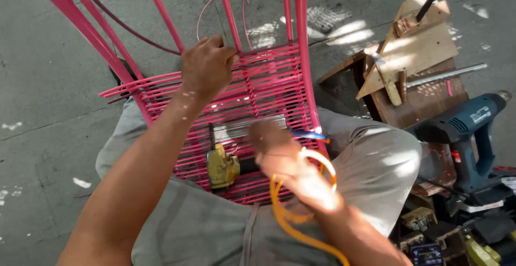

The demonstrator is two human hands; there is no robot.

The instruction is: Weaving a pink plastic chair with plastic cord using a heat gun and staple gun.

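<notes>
Now | left hand (207,68) grips pink woven cords (269,77) | right hand (279,153) blurred, looped orange tubing (285,212)

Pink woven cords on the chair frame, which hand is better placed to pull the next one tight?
Probably the left hand: it already grips the pink cords at the weave's top edge. The right hand is lower, blurred, tangled with an orange hose.

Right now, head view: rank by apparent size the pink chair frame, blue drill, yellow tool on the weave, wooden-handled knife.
1. pink chair frame, largest by far.
2. blue drill.
3. yellow tool.
4. wooden-handled knife.

The last two look close, and the yellow tool sits nearer the camera, so their order is unsure.
</notes>
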